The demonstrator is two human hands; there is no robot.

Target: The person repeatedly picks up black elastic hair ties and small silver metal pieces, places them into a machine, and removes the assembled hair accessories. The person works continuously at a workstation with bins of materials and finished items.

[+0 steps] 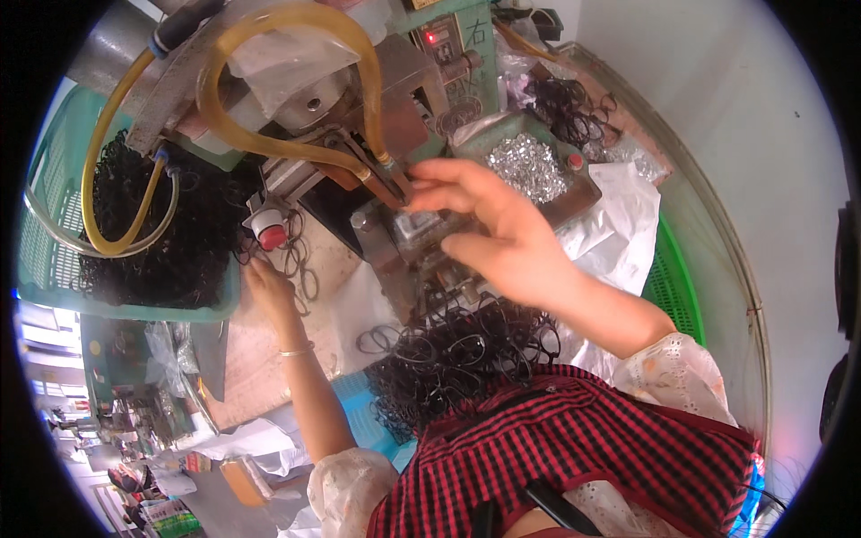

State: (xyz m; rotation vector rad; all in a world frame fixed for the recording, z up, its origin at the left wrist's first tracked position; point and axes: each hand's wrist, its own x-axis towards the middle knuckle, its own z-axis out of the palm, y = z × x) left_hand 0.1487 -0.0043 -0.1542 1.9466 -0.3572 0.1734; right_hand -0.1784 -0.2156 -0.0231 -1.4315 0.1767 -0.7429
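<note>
Loose black rings (296,262) lay just right of the left hand (271,291), whose grip could not be told. The right hand (504,235), thumb spread wide, was farther, at the press (408,99).

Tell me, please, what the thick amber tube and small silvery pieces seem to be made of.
Thick amber tube: probably soft plastic or rubber, glossy; it is translucent and smoothly looped. Silvery pieces: likely metal, shiny, judging by their bright glints.

Dark character (475,34) on green machine (485,79)
</note>
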